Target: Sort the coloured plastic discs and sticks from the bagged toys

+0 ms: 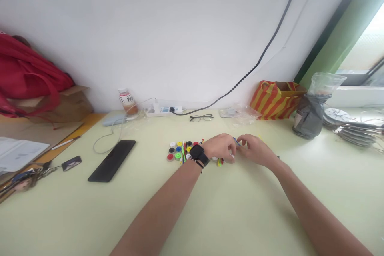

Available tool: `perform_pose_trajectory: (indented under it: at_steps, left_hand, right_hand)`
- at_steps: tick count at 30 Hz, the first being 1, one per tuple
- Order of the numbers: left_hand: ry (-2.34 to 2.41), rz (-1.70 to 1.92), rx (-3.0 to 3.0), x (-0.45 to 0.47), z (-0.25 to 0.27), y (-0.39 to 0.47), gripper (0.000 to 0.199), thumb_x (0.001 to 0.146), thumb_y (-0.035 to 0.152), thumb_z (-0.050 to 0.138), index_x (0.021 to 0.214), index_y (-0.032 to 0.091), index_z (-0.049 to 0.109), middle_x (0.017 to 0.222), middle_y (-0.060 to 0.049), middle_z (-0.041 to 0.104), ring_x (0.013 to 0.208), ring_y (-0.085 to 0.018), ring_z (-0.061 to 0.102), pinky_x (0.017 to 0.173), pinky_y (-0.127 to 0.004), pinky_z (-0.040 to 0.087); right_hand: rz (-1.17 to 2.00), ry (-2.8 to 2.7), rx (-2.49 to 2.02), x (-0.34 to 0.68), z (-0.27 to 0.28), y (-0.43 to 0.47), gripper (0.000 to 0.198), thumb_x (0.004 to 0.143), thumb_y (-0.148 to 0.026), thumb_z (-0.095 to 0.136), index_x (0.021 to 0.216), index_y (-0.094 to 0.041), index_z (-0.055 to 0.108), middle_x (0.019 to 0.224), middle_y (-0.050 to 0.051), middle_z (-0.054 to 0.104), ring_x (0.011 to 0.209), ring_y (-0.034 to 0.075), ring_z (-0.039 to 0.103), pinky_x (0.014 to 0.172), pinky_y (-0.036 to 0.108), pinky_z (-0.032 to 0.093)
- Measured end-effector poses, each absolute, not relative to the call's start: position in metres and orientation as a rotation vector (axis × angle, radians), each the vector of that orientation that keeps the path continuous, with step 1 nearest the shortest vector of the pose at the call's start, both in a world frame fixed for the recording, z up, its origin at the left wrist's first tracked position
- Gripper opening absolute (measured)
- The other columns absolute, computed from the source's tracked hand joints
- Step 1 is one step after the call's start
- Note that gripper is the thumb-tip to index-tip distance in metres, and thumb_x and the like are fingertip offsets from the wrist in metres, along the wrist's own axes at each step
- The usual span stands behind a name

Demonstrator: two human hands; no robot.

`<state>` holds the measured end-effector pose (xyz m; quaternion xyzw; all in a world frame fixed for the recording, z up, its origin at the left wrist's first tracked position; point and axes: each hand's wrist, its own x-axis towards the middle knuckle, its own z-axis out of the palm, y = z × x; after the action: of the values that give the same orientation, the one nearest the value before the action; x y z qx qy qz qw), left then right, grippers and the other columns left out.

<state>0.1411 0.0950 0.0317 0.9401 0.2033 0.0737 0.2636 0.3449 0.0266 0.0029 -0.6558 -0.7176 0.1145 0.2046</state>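
Note:
Over the table's middle, my left hand (pixel 220 145), with a black watch (pixel 199 154) on its wrist, has its fingers curled and closed; what they hold is hidden. Just to its right, my right hand (pixel 254 150) pinches a thin blue strip (pixel 237 141) that looks like a cable tie and spans the small gap between both hands. Beneath and left of my left hand lie several small round caps, among them a red cap (pixel 170 157), a green cap (pixel 178 155) and a blue cap (pixel 179 149). Thin coloured strips (pixel 184 153) lie among them, partly covered by my left hand.
A black phone (pixel 112 161) lies on the left, with a bottle (pixel 127 101) behind it. Glasses (pixel 201 118) rest near the power strip (pixel 164 111) by the wall. At back right stand a striped bag (pixel 276 100), a grey bag (pixel 310 116) and stacked discs (pixel 357 132).

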Motion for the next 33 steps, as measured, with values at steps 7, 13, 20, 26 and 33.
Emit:
perform_pose_trajectory:
  at_steps: [7, 13, 20, 26, 33]
  left_hand:
    - [0.666, 0.327, 2.568, 0.13, 0.036, 0.099, 0.03, 0.066, 0.038, 0.087, 0.09, 0.024, 0.079, 0.093, -0.005, 0.067, 0.1, -0.027, 0.063, 0.076, -0.032, 0.049]
    - [0.803, 0.339, 2.575, 0.127, 0.037, 0.1, 0.032, 0.07, 0.045, 0.085, 0.092, 0.023, 0.077, 0.094, -0.006, 0.07, 0.107, -0.029, 0.061, 0.081, -0.032, 0.049]
    - [0.796, 0.397, 2.511, 0.127, 0.031, 0.103, 0.026, 0.078, 0.041, 0.081, 0.094, 0.021, 0.079, 0.091, -0.006, 0.073, 0.098, -0.025, 0.065, 0.075, -0.03, 0.046]
    - [0.82, 0.395, 2.528, 0.126, 0.032, 0.106, 0.032, 0.084, 0.048, 0.076, 0.1, 0.021, 0.077, 0.094, -0.006, 0.071, 0.1, -0.025, 0.064, 0.079, -0.03, 0.047]
    - [0.779, 0.542, 2.519, 0.124, 0.048, 0.102, 0.024, 0.091, 0.038, 0.068, 0.107, 0.02, 0.072, 0.101, -0.006, 0.071, 0.103, -0.025, 0.064, 0.089, -0.034, 0.048]
  right_hand:
    - [0.411, -2.068, -1.815, 0.347, -0.002, 0.026, 0.014, 0.088, -0.03, 0.056, 0.094, -0.025, 0.067, 0.084, 0.003, 0.071, 0.071, 0.019, 0.063, 0.061, 0.029, 0.042]
    - [0.451, -2.042, -1.802, 0.348, -0.005, 0.028, 0.021, 0.086, -0.024, 0.057, 0.104, -0.026, 0.067, 0.083, 0.002, 0.073, 0.071, 0.019, 0.065, 0.061, 0.028, 0.042]
    - [0.226, -1.922, -1.879, 0.369, 0.0, 0.033, 0.02, 0.09, -0.034, 0.057, 0.104, -0.024, 0.066, 0.084, 0.003, 0.073, 0.072, 0.021, 0.065, 0.064, 0.032, 0.043]
    - [-0.05, -1.858, -1.994, 0.391, -0.012, 0.041, 0.014, 0.089, -0.03, 0.057, 0.095, -0.023, 0.067, 0.092, 0.009, 0.073, 0.092, 0.029, 0.064, 0.07, 0.037, 0.042]
    - [0.106, -1.796, -1.849, 0.378, -0.006, 0.039, 0.013, 0.095, -0.034, 0.052, 0.09, -0.025, 0.059, 0.088, 0.006, 0.07, 0.081, 0.024, 0.062, 0.068, 0.036, 0.044]
